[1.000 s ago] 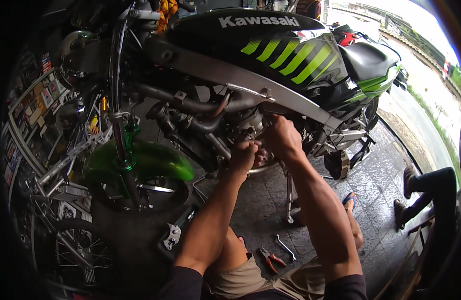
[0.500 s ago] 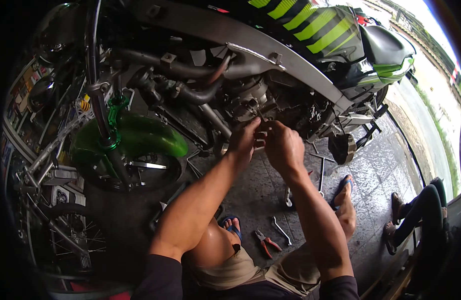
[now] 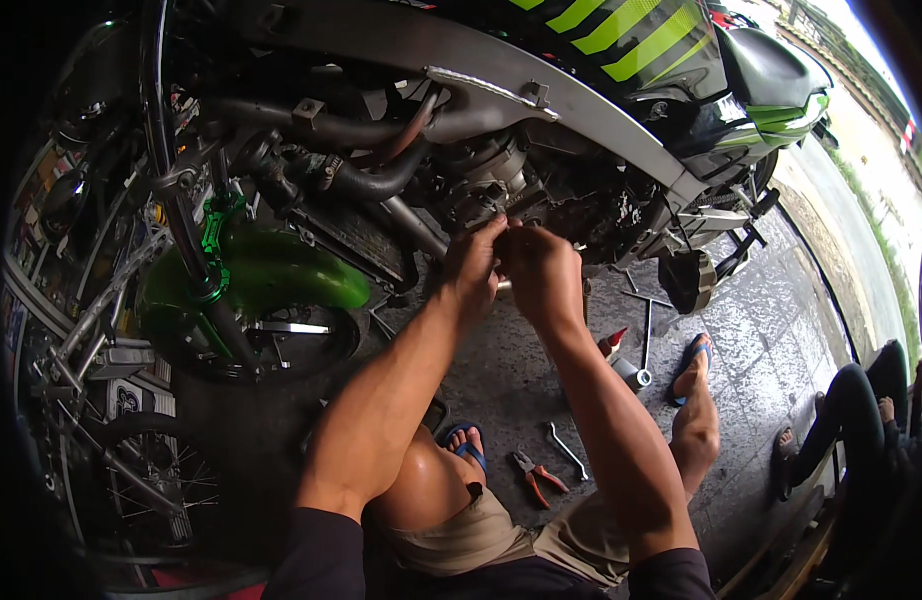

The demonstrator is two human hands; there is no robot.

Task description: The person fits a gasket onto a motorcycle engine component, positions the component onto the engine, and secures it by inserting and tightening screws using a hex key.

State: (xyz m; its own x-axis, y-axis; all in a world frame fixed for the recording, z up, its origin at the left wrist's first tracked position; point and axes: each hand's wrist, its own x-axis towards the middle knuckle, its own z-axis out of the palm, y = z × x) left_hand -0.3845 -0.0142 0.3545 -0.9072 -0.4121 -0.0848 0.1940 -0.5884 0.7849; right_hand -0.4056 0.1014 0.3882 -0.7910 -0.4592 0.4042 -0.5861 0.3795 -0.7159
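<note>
My left hand (image 3: 471,262) and my right hand (image 3: 546,272) are close together, just below the bare engine (image 3: 493,180) of a motorcycle. The left thumb and fingers are pinched near the engine's lower front. Beside them, the right fingers are curled in tightly. Whatever sits between the fingertips is hidden by the hands. Left of the hands, a black rubber hose (image 3: 379,184) and a metal exhaust pipe (image 3: 413,224) run down along the engine. The silver frame beam (image 3: 571,115) passes over it.
Pliers (image 3: 537,478) with red handles and a wrench (image 3: 569,452) lie on the tiled floor. A T-handle tool (image 3: 649,325) and a red-tipped tube (image 3: 613,343) are near my right forearm. The green front fender (image 3: 271,268) is at left. Someone sits at right, dark trousers (image 3: 851,420) showing.
Both hands stand slightly higher and further left in the picture, still close together. The view has shifted a little. The red-tipped tube now shows more beside my right forearm.
</note>
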